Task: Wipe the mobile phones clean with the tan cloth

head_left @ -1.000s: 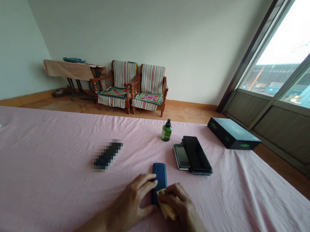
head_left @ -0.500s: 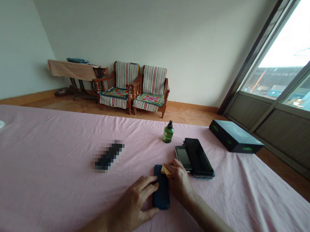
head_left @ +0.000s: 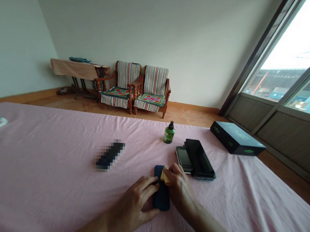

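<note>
A dark blue phone lies flat on the pink sheet in front of me, its long side pointing away. My left hand holds it steady from the left, fingertips on its upper left edge and thumb by the lower end. My right hand is closed round a folded yellow cloth and presses it on the phone's upper right part. Beyond my right hand, a black tablet rests partly over a smaller device with a grey screen.
A green pump bottle stands upright behind the phone. Farther right sits a flat black box. To the left lies a dark, pixelated oblong object. Past the pink sheet's far edge are two wooden armchairs.
My right hand has moved the cloth slightly toward me along the phone. The left hand keeps its place on the phone. The whole view has shifted a little.
</note>
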{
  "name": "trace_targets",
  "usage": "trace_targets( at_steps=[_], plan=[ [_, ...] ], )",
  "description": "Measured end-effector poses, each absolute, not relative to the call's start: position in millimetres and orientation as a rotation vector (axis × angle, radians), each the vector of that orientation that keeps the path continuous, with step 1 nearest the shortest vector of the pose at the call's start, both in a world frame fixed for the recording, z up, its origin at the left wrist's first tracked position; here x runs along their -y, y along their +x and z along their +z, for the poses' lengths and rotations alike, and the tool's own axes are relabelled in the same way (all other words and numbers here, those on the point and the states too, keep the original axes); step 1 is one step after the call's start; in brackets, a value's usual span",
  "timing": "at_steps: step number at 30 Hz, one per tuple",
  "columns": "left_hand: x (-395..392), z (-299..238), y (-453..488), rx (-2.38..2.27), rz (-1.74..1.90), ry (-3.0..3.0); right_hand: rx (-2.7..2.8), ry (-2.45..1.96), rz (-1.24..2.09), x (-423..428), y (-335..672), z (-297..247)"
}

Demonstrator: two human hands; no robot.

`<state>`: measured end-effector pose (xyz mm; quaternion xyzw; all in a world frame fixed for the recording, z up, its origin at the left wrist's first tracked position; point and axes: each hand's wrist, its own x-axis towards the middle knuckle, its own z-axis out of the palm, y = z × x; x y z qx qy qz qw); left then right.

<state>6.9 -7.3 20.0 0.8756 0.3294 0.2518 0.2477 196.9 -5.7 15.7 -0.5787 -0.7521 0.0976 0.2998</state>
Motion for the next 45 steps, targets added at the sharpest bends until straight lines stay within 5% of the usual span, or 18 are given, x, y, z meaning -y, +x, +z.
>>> trace_targets(
  at_steps=[31,45],
  plan=[
    [7.4,16.6,7.6,-0.96,0.583,2.414,2.021,-1.678,0.127,-28.2,190.1,9.6],
    [6.6,15.1,5.3,-0.906,0.683,2.362,1.964,-1.621,0.284,29.9,189.4,-2.6]
  ],
)
